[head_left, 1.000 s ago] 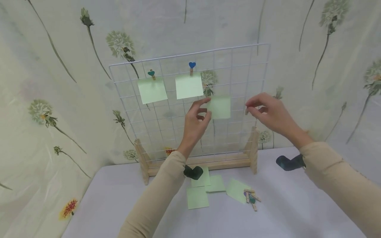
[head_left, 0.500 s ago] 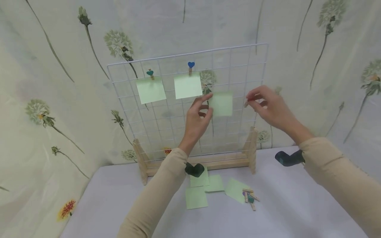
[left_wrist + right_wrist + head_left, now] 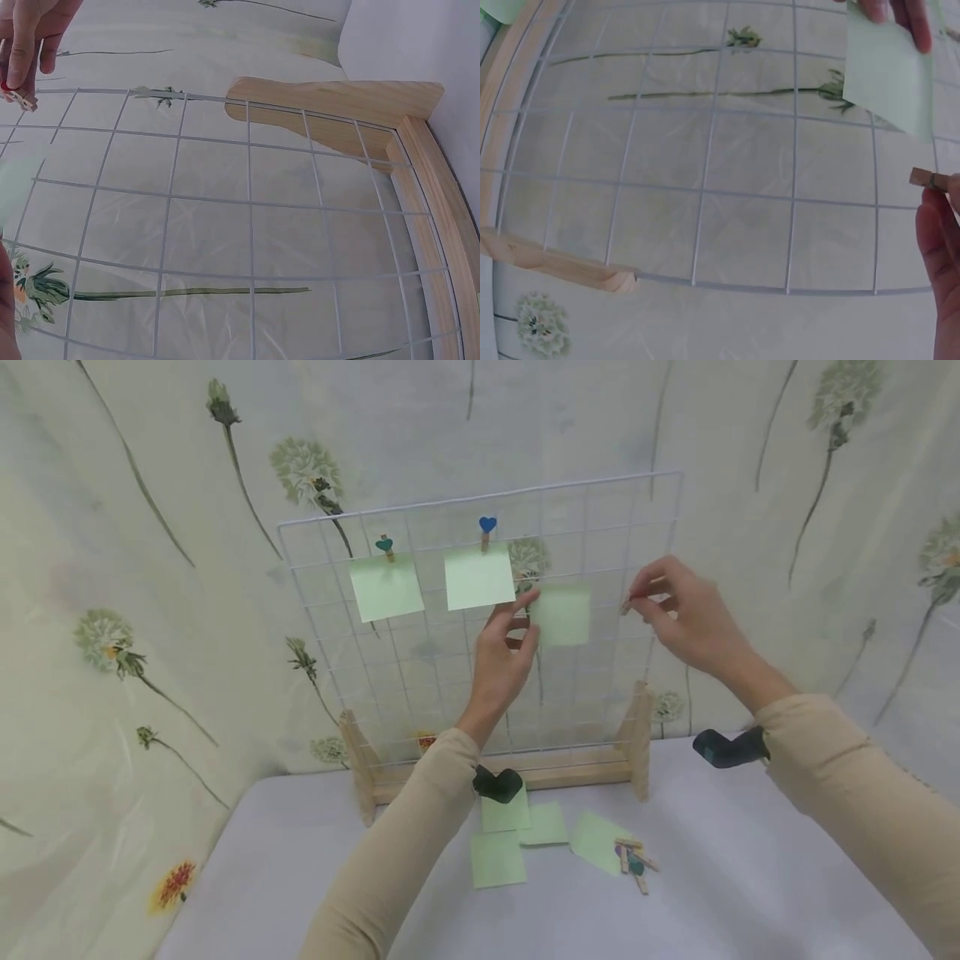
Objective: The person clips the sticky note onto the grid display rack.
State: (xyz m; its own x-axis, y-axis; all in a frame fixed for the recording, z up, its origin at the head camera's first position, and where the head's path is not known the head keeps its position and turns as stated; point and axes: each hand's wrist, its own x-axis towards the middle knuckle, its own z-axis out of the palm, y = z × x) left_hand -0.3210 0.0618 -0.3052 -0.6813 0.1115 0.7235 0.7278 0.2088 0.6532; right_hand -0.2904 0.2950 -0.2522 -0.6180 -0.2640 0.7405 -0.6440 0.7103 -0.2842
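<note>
My left hand [image 3: 501,664] pinches a light green paper note [image 3: 566,615] by its left edge, in front of the white wire grid [image 3: 585,482]. To its right, my right hand [image 3: 693,622] holds a small wooden clothespin [image 3: 921,177] between thumb and fingertips, apart from the note. In the right wrist view the left fingers [image 3: 915,22] lie over the note's upper part. Two more green notes hang on the grid: one note [image 3: 387,595] under a teal heart clothespin [image 3: 385,545], the other note [image 3: 480,585] under a blue heart clothespin [image 3: 487,526].
A wooden base [image 3: 577,774] carries the grid on a white-covered table [image 3: 247,877]. Several green notes [image 3: 498,860] lie in front, with a small pile of clothespins [image 3: 637,864] overlapping the rightmost note. A flower-patterned curtain [image 3: 187,693] hangs close behind.
My left hand has carried the note a little upward and to the right. The right hand has risen too, still holding its clothespin. Pinned notes stay as they were.
</note>
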